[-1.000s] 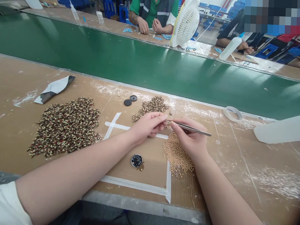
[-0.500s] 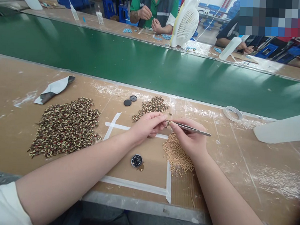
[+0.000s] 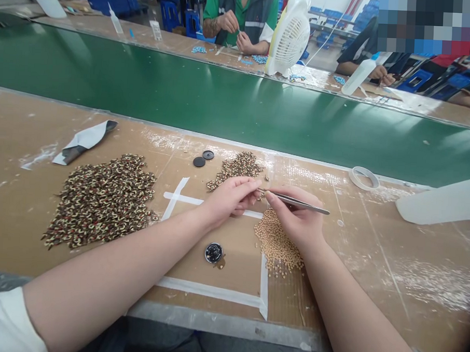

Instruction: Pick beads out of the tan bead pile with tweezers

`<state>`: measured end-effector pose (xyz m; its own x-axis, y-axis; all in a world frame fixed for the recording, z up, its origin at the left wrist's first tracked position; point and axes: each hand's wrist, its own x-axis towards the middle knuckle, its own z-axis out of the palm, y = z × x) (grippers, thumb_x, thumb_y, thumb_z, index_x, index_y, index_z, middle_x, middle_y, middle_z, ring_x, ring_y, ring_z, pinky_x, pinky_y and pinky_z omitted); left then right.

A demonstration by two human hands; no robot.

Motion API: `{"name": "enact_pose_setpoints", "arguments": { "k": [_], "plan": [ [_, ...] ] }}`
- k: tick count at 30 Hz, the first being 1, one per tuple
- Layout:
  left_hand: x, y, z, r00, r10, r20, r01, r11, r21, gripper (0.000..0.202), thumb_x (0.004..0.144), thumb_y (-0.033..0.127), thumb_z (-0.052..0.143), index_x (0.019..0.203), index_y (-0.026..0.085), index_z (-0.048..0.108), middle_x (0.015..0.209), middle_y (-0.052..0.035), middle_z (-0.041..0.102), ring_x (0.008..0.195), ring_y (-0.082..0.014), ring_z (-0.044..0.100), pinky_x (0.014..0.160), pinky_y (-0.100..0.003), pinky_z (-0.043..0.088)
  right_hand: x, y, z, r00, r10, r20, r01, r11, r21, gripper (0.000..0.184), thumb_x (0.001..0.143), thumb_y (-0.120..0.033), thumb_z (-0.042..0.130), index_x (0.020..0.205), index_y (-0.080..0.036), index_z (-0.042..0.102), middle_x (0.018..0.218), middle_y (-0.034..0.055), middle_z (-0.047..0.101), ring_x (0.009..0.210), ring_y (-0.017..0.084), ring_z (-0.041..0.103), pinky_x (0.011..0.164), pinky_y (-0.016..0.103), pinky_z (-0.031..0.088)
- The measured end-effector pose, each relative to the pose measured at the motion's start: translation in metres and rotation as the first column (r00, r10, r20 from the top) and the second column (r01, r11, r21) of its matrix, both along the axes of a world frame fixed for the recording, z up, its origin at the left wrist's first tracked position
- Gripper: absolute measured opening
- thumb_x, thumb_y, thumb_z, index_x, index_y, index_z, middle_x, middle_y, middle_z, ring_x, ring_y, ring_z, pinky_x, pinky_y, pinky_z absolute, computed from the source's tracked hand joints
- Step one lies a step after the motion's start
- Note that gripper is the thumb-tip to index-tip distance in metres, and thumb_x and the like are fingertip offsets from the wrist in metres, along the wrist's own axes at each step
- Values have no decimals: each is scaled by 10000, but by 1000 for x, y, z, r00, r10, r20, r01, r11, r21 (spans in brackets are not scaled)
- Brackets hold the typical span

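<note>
My right hand grips a pair of metal tweezers, whose tips meet the fingers of my left hand. My left thumb and forefinger are pinched together; whatever lies between them is too small to make out. Beyond my left hand is a small pile of dark-and-cream pieces. Tan round beads lie heaped under and beside my right hand. Nearer me sits a small round dish with glossy dark contents and a wet brown spot beside it.
A large pile of dark, cream and red pieces lies left. Black round lids, a tape ring and a white bottle rest on the table. Beyond the green belt, people work near a fan.
Both hands hold almost the same pose, the tweezers still at the left fingertips. The view has shifted very slightly.
</note>
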<state>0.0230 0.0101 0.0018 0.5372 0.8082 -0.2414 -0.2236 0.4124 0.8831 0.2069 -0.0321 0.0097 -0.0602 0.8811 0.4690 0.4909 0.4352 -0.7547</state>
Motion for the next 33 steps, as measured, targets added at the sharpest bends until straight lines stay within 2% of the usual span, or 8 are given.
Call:
{"name": "enact_pose_setpoints", "arguments": {
  "k": [9,15,22,33],
  "plan": [
    [0,1,0,999,16,35,-16,1000,-3,334,967,465,617,795,183,565,668,34,484,433,-28,241,430,-209,101,0,-1,1,1000,6,-15,-6,1000,1,95,914,-256,726,955,-238,810,858,22,813,711,159,725,613,294,564],
    [0,0,1,1000,9,30,-9,1000,2,348,963,475,621,787,179,571,662,30,492,436,-30,251,428,-209,110,0,-2,1,999,-34,-12,35,999,34,83,906,-254,730,936,-245,807,836,20,804,697,162,717,616,305,568],
    [0,0,3,999,6,35,-6,1000,4,335,971,448,607,784,173,572,669,29,492,439,-28,258,433,-207,112,0,-1,-1,996,-49,-72,53,997,53,77,899,-240,740,938,-246,806,876,20,814,727,165,734,652,310,593],
    [-1,0,3,999,5,39,-5,1000,9,311,929,439,658,797,163,598,703,23,514,439,-18,268,423,-203,123,0,-1,-1,999,-42,-28,43,999,30,100,913,-282,723,952,-255,811,874,30,811,742,180,733,648,325,596]
  ]
}}
